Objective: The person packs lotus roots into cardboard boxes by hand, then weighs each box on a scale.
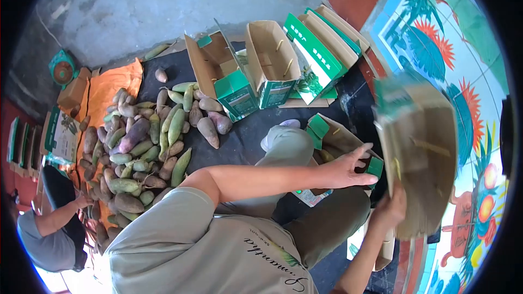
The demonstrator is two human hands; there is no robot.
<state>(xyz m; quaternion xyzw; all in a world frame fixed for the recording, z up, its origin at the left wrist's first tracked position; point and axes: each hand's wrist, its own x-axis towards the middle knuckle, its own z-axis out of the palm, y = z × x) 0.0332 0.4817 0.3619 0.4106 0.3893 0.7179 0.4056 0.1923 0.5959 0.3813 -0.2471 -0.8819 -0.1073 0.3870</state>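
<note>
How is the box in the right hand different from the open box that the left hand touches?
The box in the right hand, the lifted box, is in the air, blurred and turned on its side. The floor box under the left hand rests by the knee and looks sharp. Both are brown cardboard with green print.

Free passage: a strip of dark floor mat (239,141) runs between the heap of green and purple elongated tubers (141,147) and the person's bent knee (286,141). Obstacles: three open brown cardboard boxes with green printed sides (267,71) close off the far side of the mat. A tilted open cardboard box (422,158), held by the right hand (389,207), blocks the right. Beneath the left hand (351,169), a lower green-flapped box (335,136) fills the gap. A second person (49,228) crouches at the heap's left edge.
</note>
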